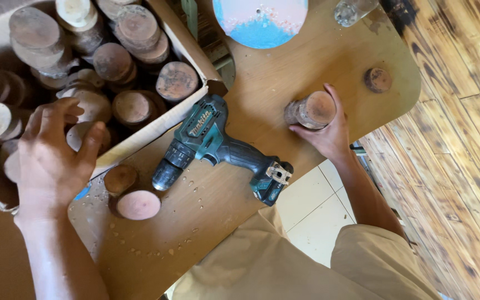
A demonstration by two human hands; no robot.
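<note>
Nearest the person, along the desk (195,233) edge closest to the lap, two small wood discs (131,194) are seen lying flat, one partly over the other, with pale chips scattered about them. Just beyond them the cordless drill (218,145) lies on its side in the middle of the desk, its long axis running slantwise: the chuck is turned toward the two discs and the left side, the battery foot toward the near right edge. Neither hand touches it; it lies between the two hands, roughly equally near to each. The left hand (54,158) is laid, fingers curled and partly spread, over a pale wood slice (87,119) inside the cardboard box (156,125) at the left edge of the desk, and appears to be closing on that slice, though a full grip cannot be told. The right hand (326,133) is held against a short log piece (312,110) standing on end toward the far right part of the desk, fingers wrapped round its side. Farther right, a dark round knot or disc (377,80) is seen near the far right corner. At the far edge a round plate painted blue and pink (260,19) and a clear glass (353,10) are partly cut off by the frame.
</note>
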